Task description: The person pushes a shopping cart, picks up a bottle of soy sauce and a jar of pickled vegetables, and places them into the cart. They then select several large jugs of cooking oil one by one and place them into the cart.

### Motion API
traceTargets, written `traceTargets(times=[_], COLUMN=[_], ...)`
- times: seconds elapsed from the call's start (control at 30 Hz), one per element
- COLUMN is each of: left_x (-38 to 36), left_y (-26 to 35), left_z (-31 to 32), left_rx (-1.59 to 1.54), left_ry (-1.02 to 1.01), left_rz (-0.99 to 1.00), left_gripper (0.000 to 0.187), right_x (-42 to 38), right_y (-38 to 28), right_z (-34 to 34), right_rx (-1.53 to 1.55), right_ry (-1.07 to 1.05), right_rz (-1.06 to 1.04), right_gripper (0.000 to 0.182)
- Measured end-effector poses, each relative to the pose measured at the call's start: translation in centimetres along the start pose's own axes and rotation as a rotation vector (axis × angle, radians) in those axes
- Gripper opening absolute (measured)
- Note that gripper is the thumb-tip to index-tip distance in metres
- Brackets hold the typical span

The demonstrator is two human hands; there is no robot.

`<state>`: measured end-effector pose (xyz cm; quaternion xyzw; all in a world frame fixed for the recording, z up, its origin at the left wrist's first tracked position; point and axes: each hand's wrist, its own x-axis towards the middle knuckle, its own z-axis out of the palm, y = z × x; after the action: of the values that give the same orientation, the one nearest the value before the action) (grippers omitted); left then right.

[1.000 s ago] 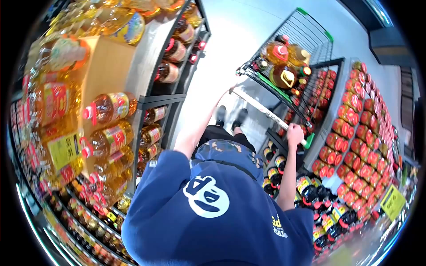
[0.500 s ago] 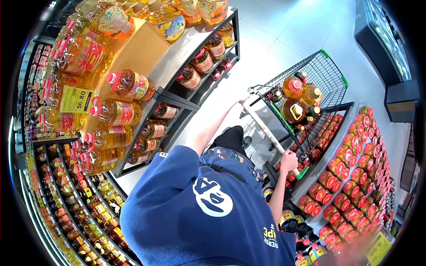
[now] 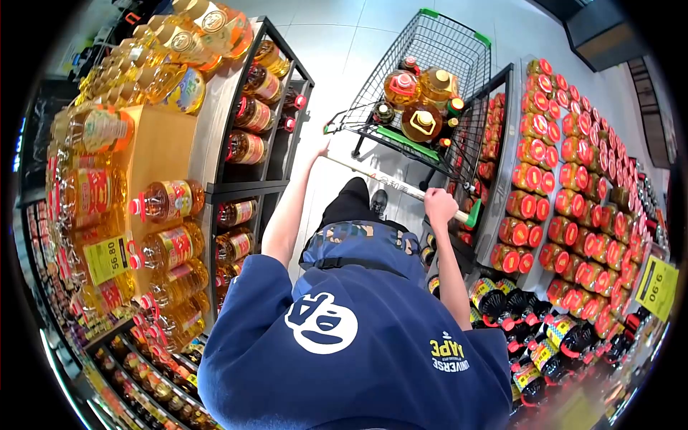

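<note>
both hands (image 3: 439, 205) gripping cart handle (image 3: 390, 183), wire basket (image 3: 437, 43)

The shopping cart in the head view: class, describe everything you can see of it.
The shopping cart is a dark wire-mesh basket with green corner trim and a pale handle bar. It stands in the aisle between shelves. The left hand and right hand grip the bar's ends. Inside stand amber oil bottles and smaller bottles.

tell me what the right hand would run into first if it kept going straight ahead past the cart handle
Most likely the shopping cart's basket. The right hand grips the handle, and right beyond it sit the oil bottles inside the cart. Depth is hard to judge through this lens.
</note>
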<state>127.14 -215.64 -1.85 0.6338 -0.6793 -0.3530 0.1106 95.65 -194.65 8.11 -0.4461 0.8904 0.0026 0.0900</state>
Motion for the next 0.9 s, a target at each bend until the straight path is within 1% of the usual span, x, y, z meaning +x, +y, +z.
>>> traceTargets(times=[0.03,0.07,0.17,0.2,0.27,0.3,0.33,0.43,0.47,0.5,0.57,0.67,0.8,0.9], left_x=[-0.3,-0.6,-0.9,-1.0,-2.2,-2.5,-2.5,-2.7,-2.3,-2.1,-1.7,-1.2,0.2,1.0], left_y=[0.4,0.7,-1.0,-1.7,0.2,0.2,0.1,-0.3,-0.4,-0.7,-1.6,-1.8,-3.5,-3.8], left_z=[-0.1,-0.3,1.4,1.9,0.7,0.6,0.4,-0.5,-0.8,-0.9,-1.3,-2.2,-3.0,-4.0], left_rx=[-0.057,-0.095,-0.108,-0.122,-0.201,-0.241,-0.195,-0.113,-0.102,-0.116,-0.099,-0.183,-0.169,-0.204], left_ry=[0.002,-0.048,0.011,0.059,0.0,-0.027,-0.03,0.022,-0.046,-0.069,-0.058,-0.06,-0.047,-0.095], left_rz=[-0.026,-0.109,-0.076,-0.002,-0.128,-0.191,-0.188,-0.068,-0.162,-0.192,-0.133,-0.189,-0.144,-0.214], left_gripper=[0.051,0.049,0.048,0.047,0.047,0.046,0.044,0.043,0.043,0.043,0.043,0.044,0.044,0.044], right_x=[0.0,0.0,-0.2,-0.3,-0.6,-0.7,-0.7,-1.1,-1.2,-1.3,-1.3,-1.4,-1.7,-1.6], right_y=[0.1,0.2,0.6,0.7,0.8,0.7,0.5,-0.4,-0.7,-1.0,-1.7,-3.0,-5.0,-6.5], right_z=[-0.1,-0.2,-0.3,-0.2,0.0,-0.2,-0.4,-0.6,-0.6,-0.4,-0.3,0.1,0.2,0.5], right_rx=[-0.007,-0.014,-0.014,-0.006,-0.007,-0.016,-0.026,-0.024,-0.021,-0.026,-0.015,-0.023,-0.023,-0.036], right_ry=[-0.009,-0.02,-0.033,-0.036,-0.041,-0.041,-0.038,-0.039,-0.04,-0.034,-0.1,-0.128,-0.136,-0.148], right_rz=[0.004,0.008,0.002,0.001,0.001,-0.001,-0.005,-0.017,-0.019,-0.018,0.009,0.015,0.031,0.044], right_gripper=[0.035,0.035,0.034,0.034,0.034,0.034,0.033,0.033,0.033,0.033,0.034,0.034,0.034,0.035])
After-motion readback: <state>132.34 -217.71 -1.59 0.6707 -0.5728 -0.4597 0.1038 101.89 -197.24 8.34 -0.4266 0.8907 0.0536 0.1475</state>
